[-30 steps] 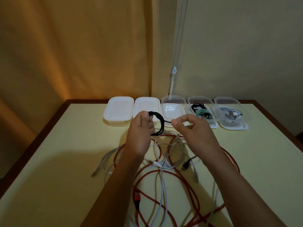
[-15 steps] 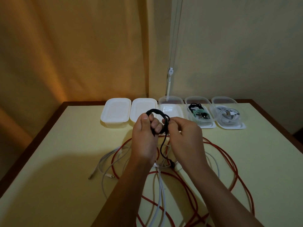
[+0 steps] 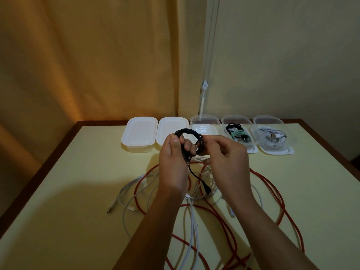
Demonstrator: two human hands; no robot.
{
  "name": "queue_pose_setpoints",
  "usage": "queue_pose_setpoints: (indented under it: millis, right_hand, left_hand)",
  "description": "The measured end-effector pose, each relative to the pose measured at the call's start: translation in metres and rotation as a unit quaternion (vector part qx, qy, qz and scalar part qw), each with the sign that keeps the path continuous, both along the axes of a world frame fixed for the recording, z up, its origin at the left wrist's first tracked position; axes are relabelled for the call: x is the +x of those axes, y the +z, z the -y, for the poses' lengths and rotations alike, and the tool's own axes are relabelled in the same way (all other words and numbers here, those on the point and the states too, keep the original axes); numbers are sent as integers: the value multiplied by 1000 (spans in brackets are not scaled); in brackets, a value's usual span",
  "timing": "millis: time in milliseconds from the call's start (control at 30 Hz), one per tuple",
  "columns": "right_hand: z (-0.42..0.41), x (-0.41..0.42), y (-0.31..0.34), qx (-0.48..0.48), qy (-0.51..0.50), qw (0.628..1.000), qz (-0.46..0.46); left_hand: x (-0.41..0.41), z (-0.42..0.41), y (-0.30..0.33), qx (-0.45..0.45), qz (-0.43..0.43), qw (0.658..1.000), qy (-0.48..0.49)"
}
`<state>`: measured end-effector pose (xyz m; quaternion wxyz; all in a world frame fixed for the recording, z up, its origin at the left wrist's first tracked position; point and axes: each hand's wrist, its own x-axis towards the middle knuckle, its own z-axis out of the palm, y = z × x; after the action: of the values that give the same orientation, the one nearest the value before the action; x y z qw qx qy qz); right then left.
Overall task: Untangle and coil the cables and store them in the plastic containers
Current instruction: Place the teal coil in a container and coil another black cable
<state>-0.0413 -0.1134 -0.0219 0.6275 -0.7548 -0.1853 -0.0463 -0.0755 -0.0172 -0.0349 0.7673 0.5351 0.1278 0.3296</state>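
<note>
A small black cable coil (image 3: 188, 131) is held above the table between both hands. My left hand (image 3: 173, 162) grips its left side, thumb up. On the coil's right side my right hand (image 3: 226, 162) pinches the strands. The black cable's loose tail (image 3: 196, 177) hangs down to a plug. Beneath lies a tangle of red cable (image 3: 268, 184) and white cables (image 3: 191, 219). Along the far edge stand two lidded white containers (image 3: 139, 134) (image 3: 171, 127), an open clear container (image 3: 204, 120) with nothing visible inside, one with black and green cables (image 3: 236, 133), and one with white cables (image 3: 272, 138).
The pale yellow table (image 3: 78, 191) has a dark brown rim. An orange curtain (image 3: 87, 55) hangs behind on the left, and a blind cord with a white wand (image 3: 203, 94) hangs by the wall behind the containers.
My right hand moved in from the right and closed on the coil's right side. The black tail, stretched sideways a second ago, now hangs down between my hands.
</note>
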Motion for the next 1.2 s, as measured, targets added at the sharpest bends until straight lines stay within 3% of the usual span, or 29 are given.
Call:
queue_pose_setpoints:
  millis: [233,433,633,900,1000,1067,1200]
  right_hand:
    - [-2,6,-5,-40,-4,999,-23]
    - [5,15,-4,-38,48,996,-69]
    - [7,11,2,21,143,973,-178]
    - [3,12,5,104,216,923,-300]
    - [5,12,2,26,243,939,-243]
    - [6,13,2,-5,208,954,-214]
    - [6,12,3,22,142,968,-204]
  left_hand:
    - [-1,-6,-8,83,-45,995,-22]
    - [-12,-21,4,257,-128,955,-77]
    - [-17,-37,4,261,-152,945,-123]
    - [-16,-37,-5,276,-157,942,-107]
    - [-15,-35,-3,272,-157,946,-79]
    - [-14,-35,-3,258,-154,951,-68]
    - [-12,-32,-3,267,-156,949,-56]
